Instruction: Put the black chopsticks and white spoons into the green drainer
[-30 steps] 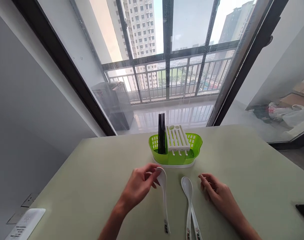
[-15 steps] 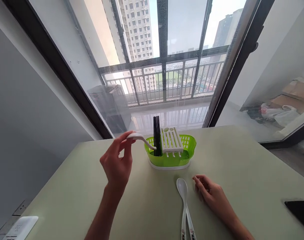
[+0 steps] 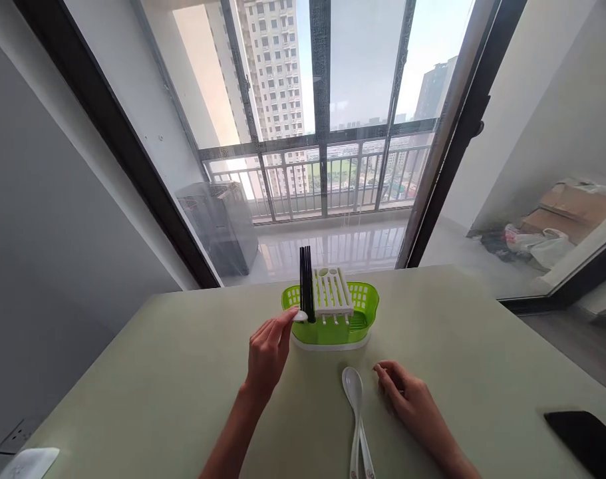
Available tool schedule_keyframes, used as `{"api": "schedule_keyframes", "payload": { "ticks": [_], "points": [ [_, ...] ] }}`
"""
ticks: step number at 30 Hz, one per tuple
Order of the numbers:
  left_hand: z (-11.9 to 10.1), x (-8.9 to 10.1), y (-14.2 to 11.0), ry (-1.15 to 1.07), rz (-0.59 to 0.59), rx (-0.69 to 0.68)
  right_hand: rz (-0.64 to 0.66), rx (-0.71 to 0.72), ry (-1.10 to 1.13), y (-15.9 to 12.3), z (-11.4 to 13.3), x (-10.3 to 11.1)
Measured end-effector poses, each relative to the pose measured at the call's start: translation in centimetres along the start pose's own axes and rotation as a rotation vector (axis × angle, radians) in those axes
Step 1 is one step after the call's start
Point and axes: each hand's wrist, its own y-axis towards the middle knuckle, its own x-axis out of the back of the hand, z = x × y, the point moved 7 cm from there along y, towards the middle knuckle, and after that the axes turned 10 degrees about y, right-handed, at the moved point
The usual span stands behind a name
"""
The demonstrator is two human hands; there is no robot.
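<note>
A white object (image 3: pixel 33 462) lies at the left edge of the table (image 3: pixel 183 379), well apart from the hands. The left hand (image 3: pixel 270 349) pinches a spoon (image 3: pixel 301 316) by its bowl at the left end of a green basket (image 3: pixel 330 336), a grip that likely leaves the handle free, though the handle is hidden. Chopsticks (image 3: pixel 306 283) stand upright in the basket, probably steadied by its walls, beside a slanted white rack (image 3: pixel 333 293). In front, two spoons (image 3: pixel 353 392) overlap at the bowls, handles toward the person, seemingly for easy reach. Just beside them, the right hand (image 3: pixel 402 399) rests slack and empty, fingers loosely curled, perhaps for support. A black object (image 3: pixel 585 432) lies far right.
</note>
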Motion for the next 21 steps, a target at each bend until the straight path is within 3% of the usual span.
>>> {"api": "schedule_keyframes", "payload": {
  "ticks": [8, 13, 18, 21],
  "points": [
    [-0.3, -0.5, -0.5, 0.031, 0.044, -0.004, -0.005, 0.019, -0.014, 0.1, -0.4, -0.3],
    [-1.0, 0.1, -0.4, 0.062, 0.125, 0.022, -0.036, 0.037, -0.028, 0.2, -0.3, -0.3],
    [-2.2, 2.5, -3.2, 0.022, -0.007, 0.192, -0.022, 0.028, -0.030, 0.1, -0.5, -0.5],
    [-4.1, 1.7, -5.8, -0.067, 0.085, 0.247, -0.025, 0.021, -0.023, 0.1, -0.4, -0.4]
  ]
}}
